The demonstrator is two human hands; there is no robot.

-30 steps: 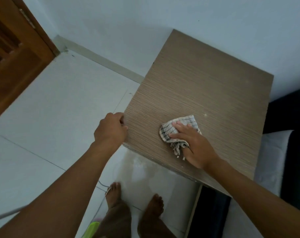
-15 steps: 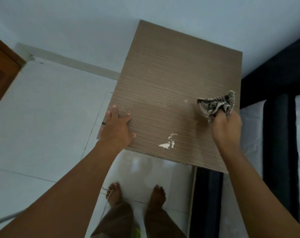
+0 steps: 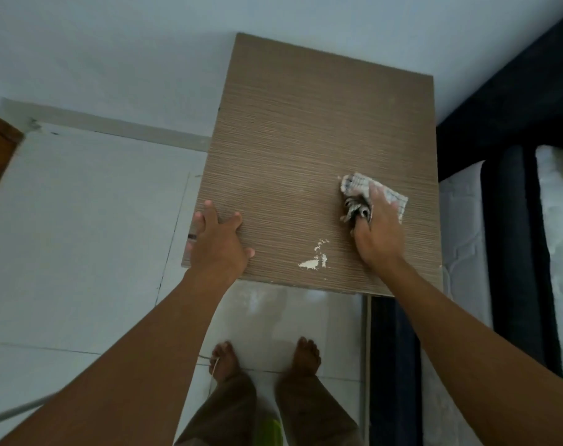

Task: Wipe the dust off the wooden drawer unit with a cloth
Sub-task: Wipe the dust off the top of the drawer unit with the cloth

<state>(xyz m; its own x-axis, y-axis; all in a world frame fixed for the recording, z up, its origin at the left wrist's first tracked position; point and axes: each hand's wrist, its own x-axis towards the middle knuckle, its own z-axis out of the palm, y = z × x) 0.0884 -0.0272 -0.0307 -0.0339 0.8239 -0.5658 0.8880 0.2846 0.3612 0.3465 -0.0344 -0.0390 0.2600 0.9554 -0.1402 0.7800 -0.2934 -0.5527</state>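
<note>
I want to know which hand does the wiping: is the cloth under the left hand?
No, the cloth is pressed under the right hand, while the left hand lies flat on the drawer unit's top.

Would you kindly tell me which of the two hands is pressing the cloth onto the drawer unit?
The right hand presses the checked cloth; the left hand rests bare at the unit's left edge.

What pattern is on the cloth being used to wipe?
A light cloth with a dark checked grid, pressed under the right hand; seen in the head view.
</note>
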